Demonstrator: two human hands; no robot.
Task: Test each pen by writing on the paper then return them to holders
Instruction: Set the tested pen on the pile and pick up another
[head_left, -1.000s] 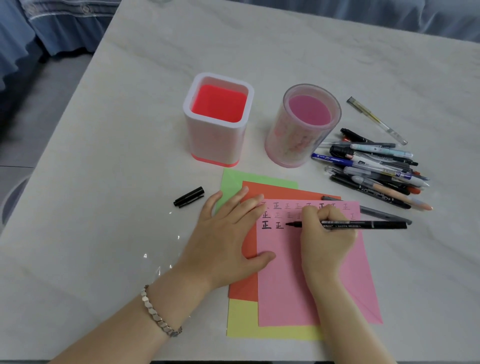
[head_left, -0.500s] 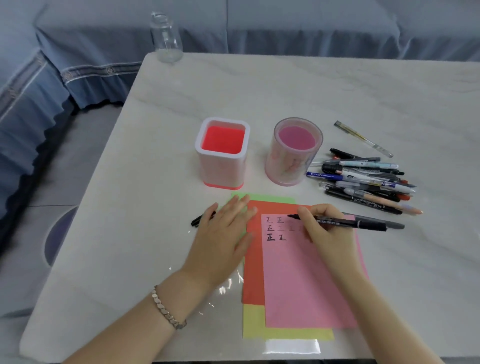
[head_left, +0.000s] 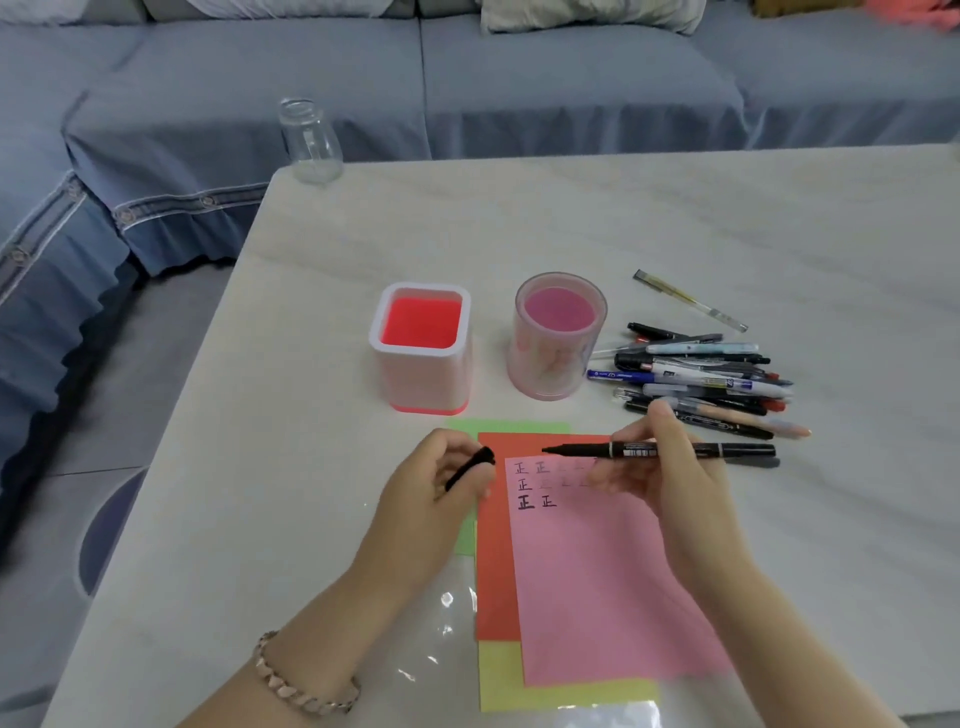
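Note:
My right hand (head_left: 670, 483) holds a black marker (head_left: 654, 450) level above the top of the pink paper (head_left: 597, 582), tip pointing left and uncapped. My left hand (head_left: 431, 499) grips the marker's black cap (head_left: 470, 467) just left of the paper stack. The pink sheet carries rows of written characters near its top and lies on orange, green and yellow sheets. Two holders stand behind the paper: a square one (head_left: 422, 347) with a red inside and a round pink one (head_left: 558, 335). Neither shows a pen inside. A heap of pens (head_left: 701, 376) lies to their right.
A single clear pen (head_left: 691, 300) lies apart behind the heap. A glass jar (head_left: 309, 141) stands at the table's far left corner. A blue sofa runs behind and left of the marble table (head_left: 675, 223). A clear plastic sleeve lies under the papers' near end.
My right hand lifted the marker off the pink paper. My left hand left the paper stack and picked up the black cap from the table. The head camera tilted up.

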